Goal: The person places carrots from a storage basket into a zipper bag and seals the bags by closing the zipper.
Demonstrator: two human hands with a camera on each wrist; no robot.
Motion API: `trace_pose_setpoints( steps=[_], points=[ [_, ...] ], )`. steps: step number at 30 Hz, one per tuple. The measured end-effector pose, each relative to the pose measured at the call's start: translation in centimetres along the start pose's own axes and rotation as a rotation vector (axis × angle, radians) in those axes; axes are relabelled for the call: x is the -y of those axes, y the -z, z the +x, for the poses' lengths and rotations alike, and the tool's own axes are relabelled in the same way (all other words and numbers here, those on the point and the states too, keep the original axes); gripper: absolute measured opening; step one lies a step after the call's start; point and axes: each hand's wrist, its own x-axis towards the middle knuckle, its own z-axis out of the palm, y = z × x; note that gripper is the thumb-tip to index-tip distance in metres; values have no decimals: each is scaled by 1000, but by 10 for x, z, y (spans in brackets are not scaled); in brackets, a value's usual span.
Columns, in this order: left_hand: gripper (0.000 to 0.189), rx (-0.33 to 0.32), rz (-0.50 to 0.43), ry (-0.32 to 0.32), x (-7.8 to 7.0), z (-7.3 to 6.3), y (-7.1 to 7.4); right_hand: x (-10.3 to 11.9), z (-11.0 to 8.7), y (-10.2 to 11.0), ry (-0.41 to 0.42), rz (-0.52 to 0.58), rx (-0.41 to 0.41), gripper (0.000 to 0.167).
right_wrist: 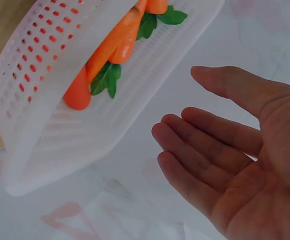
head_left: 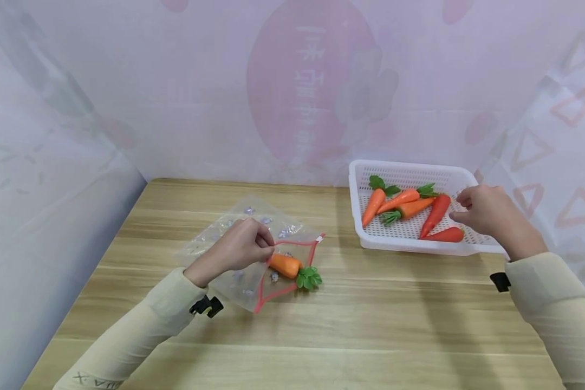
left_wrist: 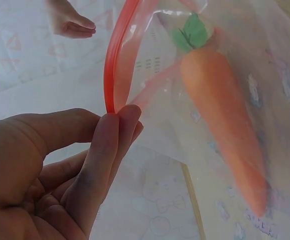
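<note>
Head | left fingers point(head_left: 266, 236) pinch bag point(head_left: 244, 287) | backdrop characters point(head_left: 311, 52) faint, perhaps Chinese

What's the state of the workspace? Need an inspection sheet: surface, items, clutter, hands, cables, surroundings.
Surface: wood-grain tabletop, pale brown.
Bag: red-edged clear bag, mouth open; one carrot inside, leafy top at the mouth.
Basket: white basket, perforated, holding three orange carrots and two red pepper-like pieces.
Clutter: nothing seen.
Left hand: pinches the bag's red edge.
Right hand: at the basket's right side, fingers and thumb apart, holding nothing.
Wrists: a black device at the left cuff, a similar one at the right.
Cables: nothing seen.
Surroundings: pale printed sheeting at the back and both sides.
</note>
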Motion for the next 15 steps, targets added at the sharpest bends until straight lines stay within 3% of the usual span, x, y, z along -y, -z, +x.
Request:
trace_pose_setpoints(
  steps=[8, 15],
  points=[
    [10, -5, 15, 9, 1, 0, 0, -33, 13, -16, -22, 23, 124, 54],
    [9, -2, 18, 25, -1, 0, -1, -56, 24, -35, -6, 33, 182, 48]
  ],
)
